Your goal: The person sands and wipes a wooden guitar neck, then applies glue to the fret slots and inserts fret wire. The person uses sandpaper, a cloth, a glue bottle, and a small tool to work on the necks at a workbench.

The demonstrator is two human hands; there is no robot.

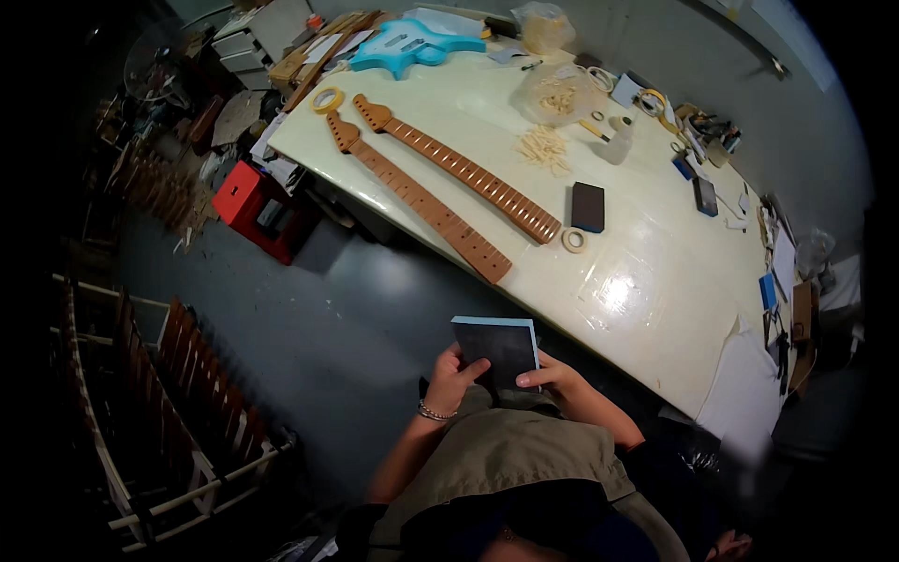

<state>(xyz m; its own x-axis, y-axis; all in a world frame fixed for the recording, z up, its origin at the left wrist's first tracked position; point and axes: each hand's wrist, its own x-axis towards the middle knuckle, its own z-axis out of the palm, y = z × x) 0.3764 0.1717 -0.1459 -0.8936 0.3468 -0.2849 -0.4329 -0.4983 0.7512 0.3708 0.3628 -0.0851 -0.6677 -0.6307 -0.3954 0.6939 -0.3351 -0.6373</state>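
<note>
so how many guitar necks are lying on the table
2: a neck with bright fret lines, and a plainer neck alongside it, closer to the edge of the table. No other neck seems hidden there.

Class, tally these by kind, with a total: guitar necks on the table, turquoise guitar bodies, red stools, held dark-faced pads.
Guitar necks: 2
Turquoise guitar body: 1
Red stool: 1
Held dark-faced pad: 1
Total: 5

left fingers (476,369): curled, gripping | right fingers (534,377): curled, gripping | forearms (405,456): angled inward
</note>
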